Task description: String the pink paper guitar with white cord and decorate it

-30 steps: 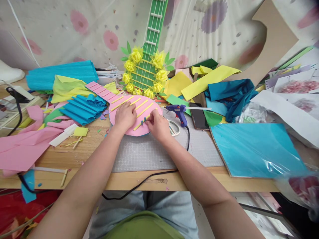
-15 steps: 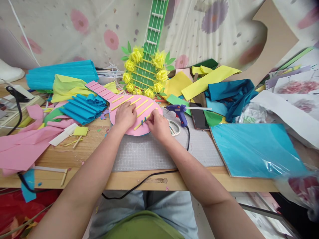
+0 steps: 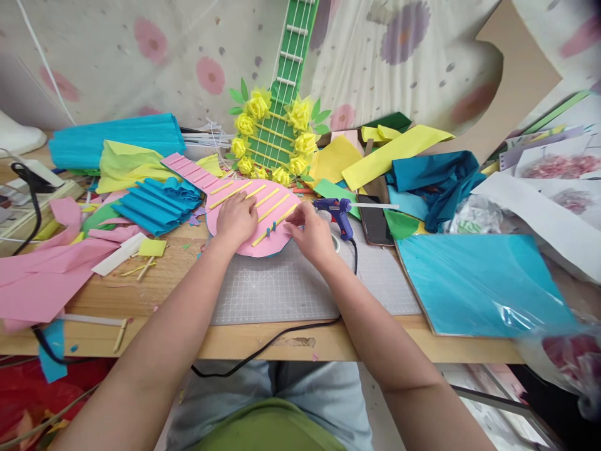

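A pink paper guitar (image 3: 277, 241) with yellow strips glued across it lies on the grey cutting mat (image 3: 291, 288). My left hand (image 3: 236, 219) rests flat on its body, pressing it down. My right hand (image 3: 313, 235) sits at the guitar's right edge, fingers loosely curled and touching the rim near a yellow strip (image 3: 275, 223); it grips nothing. Small blue bits (image 3: 268, 231) stick up beside that strip. A blue glue gun (image 3: 334, 210) lies just right of my right hand.
A green guitar with yellow flowers (image 3: 277, 134) leans on the back wall. Blue crepe paper (image 3: 157, 200), pink sheets (image 3: 42, 275) and yellow paper (image 3: 389, 153) crowd the wooden table. A phone (image 3: 372, 220), a teal sheet (image 3: 483, 285) and the gun's black cable (image 3: 263, 351) lie nearby.
My right hand has slid right, off the yellow strip and the blue bits, to the guitar's edge, covering the scissors seen earlier. The left hand has stayed put.
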The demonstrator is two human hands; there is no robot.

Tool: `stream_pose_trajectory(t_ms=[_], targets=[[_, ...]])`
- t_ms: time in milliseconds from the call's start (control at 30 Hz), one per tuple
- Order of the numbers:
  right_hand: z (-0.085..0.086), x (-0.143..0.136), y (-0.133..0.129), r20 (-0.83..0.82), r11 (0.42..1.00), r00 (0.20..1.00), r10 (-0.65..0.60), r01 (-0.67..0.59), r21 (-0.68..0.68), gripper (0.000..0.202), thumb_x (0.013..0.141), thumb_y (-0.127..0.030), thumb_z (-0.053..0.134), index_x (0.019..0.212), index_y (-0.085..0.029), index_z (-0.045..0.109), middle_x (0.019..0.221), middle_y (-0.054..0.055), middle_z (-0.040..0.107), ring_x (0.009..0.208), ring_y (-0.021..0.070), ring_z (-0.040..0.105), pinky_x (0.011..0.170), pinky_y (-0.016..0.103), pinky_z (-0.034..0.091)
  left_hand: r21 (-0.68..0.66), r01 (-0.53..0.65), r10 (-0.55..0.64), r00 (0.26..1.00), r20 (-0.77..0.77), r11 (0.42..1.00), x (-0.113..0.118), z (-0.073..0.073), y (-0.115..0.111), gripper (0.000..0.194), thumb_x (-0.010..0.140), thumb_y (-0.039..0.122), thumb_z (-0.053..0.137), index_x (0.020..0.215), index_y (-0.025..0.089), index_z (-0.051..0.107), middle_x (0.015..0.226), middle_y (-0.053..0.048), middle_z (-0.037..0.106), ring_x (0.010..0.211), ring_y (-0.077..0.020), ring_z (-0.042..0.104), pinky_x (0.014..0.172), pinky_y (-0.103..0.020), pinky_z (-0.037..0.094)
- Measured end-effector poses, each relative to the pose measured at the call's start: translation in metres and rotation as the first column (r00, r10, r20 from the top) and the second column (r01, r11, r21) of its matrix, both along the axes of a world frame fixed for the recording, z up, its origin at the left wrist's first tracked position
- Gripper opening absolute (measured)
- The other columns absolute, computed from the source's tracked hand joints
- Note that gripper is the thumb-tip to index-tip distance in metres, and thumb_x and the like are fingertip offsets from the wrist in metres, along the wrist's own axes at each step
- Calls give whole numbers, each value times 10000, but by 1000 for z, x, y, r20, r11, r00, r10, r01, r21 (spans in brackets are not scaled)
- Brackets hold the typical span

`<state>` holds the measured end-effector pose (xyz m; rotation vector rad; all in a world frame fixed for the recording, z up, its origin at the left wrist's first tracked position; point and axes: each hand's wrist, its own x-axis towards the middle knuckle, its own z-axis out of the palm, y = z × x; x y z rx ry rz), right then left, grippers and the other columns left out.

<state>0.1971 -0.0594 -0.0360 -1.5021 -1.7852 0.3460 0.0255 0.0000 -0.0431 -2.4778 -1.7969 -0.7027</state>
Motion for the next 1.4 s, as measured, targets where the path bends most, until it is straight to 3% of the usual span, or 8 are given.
stream_pose_trajectory(t_ms=[200,433,667,800,967,1167,1300,1400], targets=[[7,35,4,152,984,974,-167,175,-39,109,733,-129,488,816,-198,501,788,26,625,731,171,567,668,296,399,-32,-18,18,1000,-10,999,-3,2,2,332,809,206,411,1048,174,640,1211,-79,567,1185,-226,467,1003,-359,362],[-5,37,5,383,977,923,-36,114,-182,40,725,-210,571,741,-184,596,798,69,601,805,209,559,689,315,416,-75,-26,29,999,42,997,-9,4,4,306,807,230,421,991,210,664,1212,-48,578,1169,-227,490,1003,-360,380],[-6,25,3,457,938,889,32,131,-321,167,716,-263,611,857,-179,583,936,105,595,890,256,561,686,349,438,-62,-27,30,998,51,998,-8,3,3,329,820,222,398,1011,188,664,1230,-60,570,1185,-225,479,1019,-352,364],[-8,26,4,423,941,906,33,115,-319,233,696,-227,612,917,-171,561,970,102,599,902,247,566,697,344,443,-40,-24,26,998,48,999,-8,0,3,343,826,229,394,1038,179,659,1241,-64,565,1193,-217,476,1033,-342,350],[-12,26,5,351,956,936,19,86,-279,181,651,-151,599,826,-178,558,865,65,638,816,218,588,662,311,438,-23,-29,30,998,61,999,-9,-2,3,365,835,237,386,1084,163,642,1263,-77,549,1211,-214,461,1048,-339,333],[-7,40,10,98,943,994,-53,83,-322,167,602,-100,607,725,-188,536,709,-3,630,678,148,588,611,260,434,-32,-29,31,998,55,999,-9,-3,3,373,830,237,391,1096,155,638,1273,-77,540,1222,-213,448,1060,-331,317],[1,40,9,-67,991,996,-67,58,-123,78,702,-186,562,777,-194,540,756,-3,639,688,129,593,652,264,453,-21,-22,23,998,58,1000,-8,-4,4,364,832,242,388,1083,170,642,1264,-73,546,1216,-226,450,1049,-360,328],[0,24,7,-69,1000,998,8,-7,2,142,747,-184,509,886,-207,526,852,9,655,753,132,607,711,284,460,-1,-18,18,998,56,1000,-7,-5,4,369,840,253,381,1089,160,636,1269,-89,541,1215,-236,449,1040,-372,333]])
